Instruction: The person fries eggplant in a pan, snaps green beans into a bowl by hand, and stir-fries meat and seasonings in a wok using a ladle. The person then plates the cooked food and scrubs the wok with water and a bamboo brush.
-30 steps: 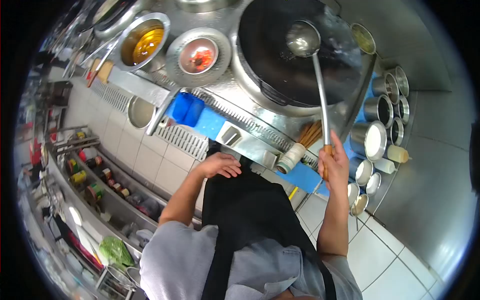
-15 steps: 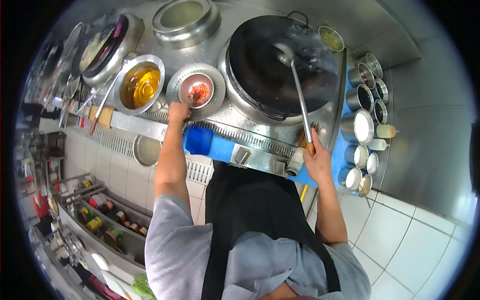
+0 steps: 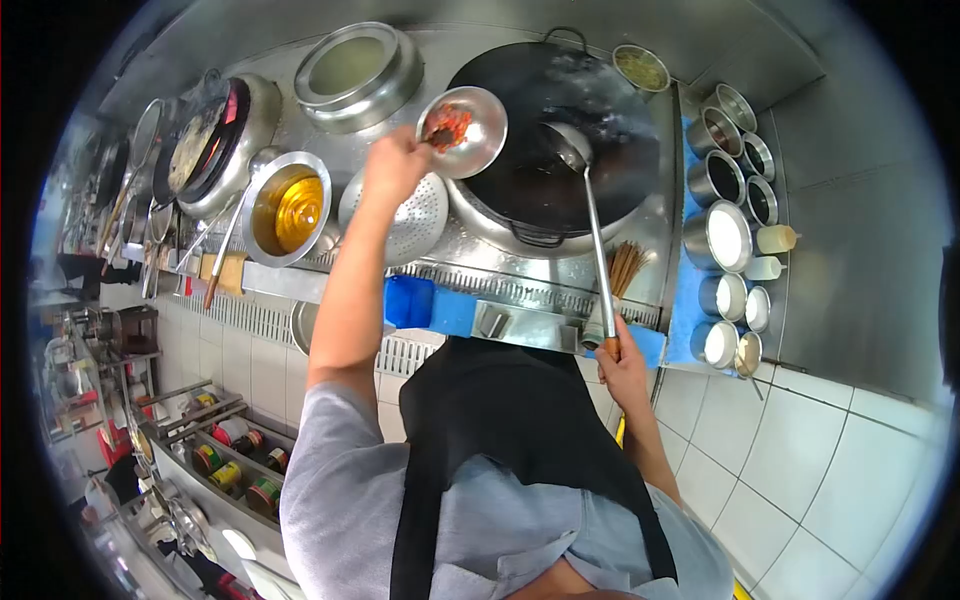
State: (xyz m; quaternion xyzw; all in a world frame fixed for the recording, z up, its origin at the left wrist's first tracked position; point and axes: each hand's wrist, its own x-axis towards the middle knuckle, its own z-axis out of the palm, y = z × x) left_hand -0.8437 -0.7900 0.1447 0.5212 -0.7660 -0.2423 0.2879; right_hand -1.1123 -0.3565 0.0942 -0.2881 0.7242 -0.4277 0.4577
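Observation:
My left hand grips the rim of a small metal bowl, tilted over the left side of the black wok. Red chopped pieces and a darker bit lie in the bowl. Below it, a round perforated strainer rests on the stovetop. Closed round the wooden handle of a long ladle is my right hand, near the counter's front edge. The ladle reaches into the wok, its head near the middle. Faint steam rises at the wok's far side.
A metal pot of golden oil stands at left, a round lidless pot behind. Beside the ladle shaft is a bamboo brush. Several seasoning containers line the right side. A blue container sits at the front edge.
My left hand has lifted the metal bowl off the strainer and carried it up and right over the wok. My right hand has drawn the ladle slightly nearer to me.

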